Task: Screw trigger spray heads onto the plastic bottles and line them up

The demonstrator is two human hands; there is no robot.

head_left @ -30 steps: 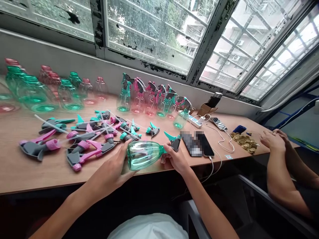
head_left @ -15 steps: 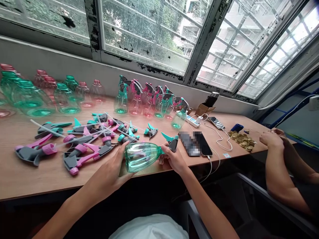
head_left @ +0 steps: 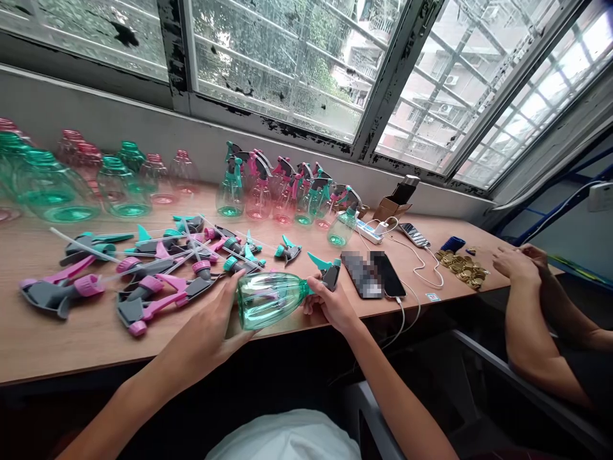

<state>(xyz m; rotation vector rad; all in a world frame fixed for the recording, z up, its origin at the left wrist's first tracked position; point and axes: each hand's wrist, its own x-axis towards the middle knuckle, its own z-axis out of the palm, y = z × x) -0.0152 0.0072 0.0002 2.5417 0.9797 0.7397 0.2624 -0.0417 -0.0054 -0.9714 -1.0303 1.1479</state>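
Observation:
A clear green spray bottle (head_left: 271, 299) lies on its side in the air over the table's front edge, its base to the left. My left hand (head_left: 223, 313) is wrapped round the base end. At the neck, my right hand (head_left: 328, 300) grips the grey and teal trigger sprayer (head_left: 330, 273), which sits on the bottle's mouth; some of its fingers are hidden behind the neck. Left of my hands, loose pink, teal and grey trigger sprayers (head_left: 186, 291) with white tubes lie in a heap. One teal sprayer (head_left: 287, 250) lies apart from them.
Open-topped green and pink bottles (head_left: 127, 191) stand at the back left. Bottles with sprayers (head_left: 287, 195) line the wall. Phones (head_left: 387, 276), a power strip (head_left: 368, 231) and gold coin-like discs (head_left: 462, 269) lie rightward, near another person's hands (head_left: 517, 262).
The whole view has shifted slightly to the left. Both hands keep the same hold on the bottle and sprayer, with no clear turn of either.

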